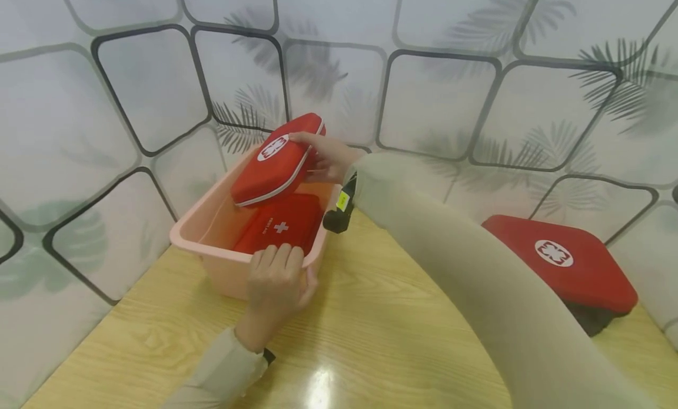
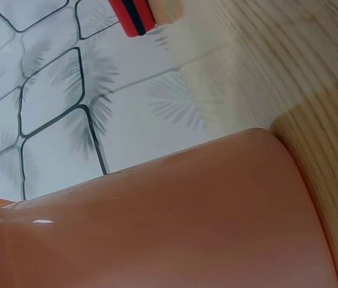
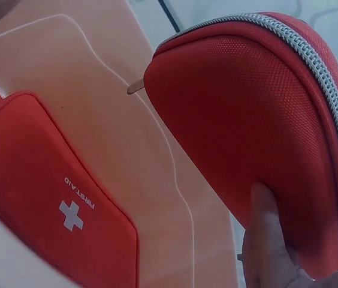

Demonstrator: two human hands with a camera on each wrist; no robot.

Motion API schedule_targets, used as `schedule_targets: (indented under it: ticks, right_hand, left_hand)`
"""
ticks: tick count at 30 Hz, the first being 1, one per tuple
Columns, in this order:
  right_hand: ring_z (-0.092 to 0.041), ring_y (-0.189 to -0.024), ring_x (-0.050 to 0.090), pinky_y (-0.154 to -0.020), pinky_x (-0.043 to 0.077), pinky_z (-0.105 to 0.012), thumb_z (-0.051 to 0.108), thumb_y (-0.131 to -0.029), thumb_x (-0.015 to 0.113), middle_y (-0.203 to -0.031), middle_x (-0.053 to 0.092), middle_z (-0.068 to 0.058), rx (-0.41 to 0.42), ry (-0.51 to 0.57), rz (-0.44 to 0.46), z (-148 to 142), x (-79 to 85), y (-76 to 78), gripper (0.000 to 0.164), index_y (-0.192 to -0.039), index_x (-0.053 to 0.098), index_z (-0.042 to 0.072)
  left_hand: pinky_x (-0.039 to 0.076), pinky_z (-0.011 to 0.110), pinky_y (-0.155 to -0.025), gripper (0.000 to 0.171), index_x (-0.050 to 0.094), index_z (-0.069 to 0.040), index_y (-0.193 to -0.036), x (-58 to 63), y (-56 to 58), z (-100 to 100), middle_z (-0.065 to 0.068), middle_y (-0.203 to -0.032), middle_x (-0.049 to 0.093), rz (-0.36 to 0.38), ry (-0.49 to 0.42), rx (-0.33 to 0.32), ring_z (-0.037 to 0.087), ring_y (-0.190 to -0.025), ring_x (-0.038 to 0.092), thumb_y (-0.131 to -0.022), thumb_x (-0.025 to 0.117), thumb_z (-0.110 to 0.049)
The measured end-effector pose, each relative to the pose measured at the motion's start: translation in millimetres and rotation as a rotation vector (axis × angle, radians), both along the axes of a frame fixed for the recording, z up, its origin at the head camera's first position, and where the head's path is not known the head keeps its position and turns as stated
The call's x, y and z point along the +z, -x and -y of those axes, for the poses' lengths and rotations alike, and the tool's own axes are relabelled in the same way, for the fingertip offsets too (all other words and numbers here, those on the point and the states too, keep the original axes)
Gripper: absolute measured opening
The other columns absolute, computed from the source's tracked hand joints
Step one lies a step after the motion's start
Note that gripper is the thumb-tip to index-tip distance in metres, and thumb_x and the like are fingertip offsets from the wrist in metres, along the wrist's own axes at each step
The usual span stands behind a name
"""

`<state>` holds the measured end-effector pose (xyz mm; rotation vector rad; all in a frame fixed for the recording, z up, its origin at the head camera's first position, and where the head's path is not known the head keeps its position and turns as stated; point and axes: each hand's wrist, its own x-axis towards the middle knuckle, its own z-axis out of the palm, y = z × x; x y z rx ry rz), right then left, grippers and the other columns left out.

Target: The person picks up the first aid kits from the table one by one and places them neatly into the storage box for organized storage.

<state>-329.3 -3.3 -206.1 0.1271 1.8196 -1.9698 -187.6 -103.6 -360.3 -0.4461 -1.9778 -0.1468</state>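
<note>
My right hand grips a red zippered first aid case by its right side, tilted over the pink plastic basin. A white round emblem marks its top, and a pale zipper runs round it. The right wrist view shows a finger pressed along the held case. Below it, a flat red first aid pouch with a white cross lies inside the basin. My left hand curls over the near rim of the basin, whose outer wall fills much of the left wrist view.
On the right of the wooden table, another red case with a white emblem and a dark lower part stands near the wall. A patterned wall covering rises behind the table. My right forearm crosses over the table's middle.
</note>
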Motion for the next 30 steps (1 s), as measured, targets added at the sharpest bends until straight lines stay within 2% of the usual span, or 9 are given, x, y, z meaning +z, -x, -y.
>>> schedule_targets:
  ticks: [9, 14, 19, 24, 28, 30]
  right_hand:
    - [-0.029, -0.114, 0.057, -0.094, 0.049, -0.042, 0.032, -0.082, 0.069, -0.130, 0.054, -0.012, -0.022, -0.022, 0.038, 25, -8.9, 5.8, 0.063, -0.133, 0.038, 0.010]
    - [-0.026, -0.105, 0.062, -0.087, 0.053, -0.039, 0.033, -0.078, 0.073, -0.124, 0.059, -0.006, -0.059, -0.038, 0.090, 30, -13.4, 3.7, 0.060, -0.127, 0.042, 0.015]
    - [-0.024, -0.103, 0.061, -0.087, 0.054, -0.036, 0.033, -0.077, 0.074, -0.123, 0.059, -0.003, -0.073, -0.044, 0.111, 31, -17.6, -0.6, 0.060, -0.125, 0.041, 0.017]
    - [-0.023, -0.105, 0.059, -0.090, 0.052, -0.036, 0.032, -0.080, 0.071, -0.124, 0.058, -0.005, -0.027, -0.058, 0.076, 32, -19.6, -6.4, 0.056, -0.125, 0.041, 0.015]
    - [-0.025, -0.111, 0.057, -0.093, 0.050, -0.038, 0.028, -0.084, 0.068, -0.127, 0.056, -0.006, 0.020, -0.090, 0.023, 31, -22.6, -10.1, 0.050, -0.125, 0.043, 0.013]
    - [-0.027, -0.113, 0.057, -0.093, 0.050, -0.040, 0.028, -0.084, 0.068, -0.130, 0.055, -0.007, 0.010, -0.113, 0.023, 34, -25.8, -8.8, 0.053, -0.128, 0.043, 0.011]
  left_hand:
    - [0.042, 0.033, -0.049, 0.033, 0.054, -0.002, -0.069, 1.0, 0.4, 0, 0.011, -0.060, 0.057, -0.026, 0.006, -0.003, 0.026, -0.054, 0.052, -0.082, 0.041, -0.029]
    - [0.040, 0.033, -0.048, 0.033, 0.052, -0.002, -0.067, 1.3, 1.3, 1, 0.011, -0.059, 0.055, -0.056, 0.002, -0.015, 0.025, -0.053, 0.050, -0.083, 0.038, -0.028]
    - [0.043, 0.035, -0.053, 0.037, 0.052, -0.003, -0.067, 0.5, -2.3, 4, 0.011, -0.059, 0.055, -0.040, 0.016, -0.019, 0.025, -0.055, 0.052, -0.087, 0.037, -0.030]
    - [0.043, 0.040, -0.063, 0.040, 0.053, -0.003, -0.067, 0.3, -6.1, 8, 0.012, -0.060, 0.057, -0.068, -0.013, -0.001, 0.028, -0.059, 0.055, -0.087, 0.040, -0.035]
    - [0.043, 0.041, -0.064, 0.038, 0.052, -0.003, -0.068, 0.3, -5.8, 9, 0.011, -0.061, 0.056, -0.086, -0.024, -0.011, 0.028, -0.060, 0.054, -0.085, 0.041, -0.035]
    - [0.042, 0.041, -0.065, 0.038, 0.051, -0.003, -0.069, -0.3, -5.0, 9, 0.011, -0.062, 0.055, -0.083, -0.021, -0.015, 0.028, -0.060, 0.053, -0.086, 0.040, -0.035]
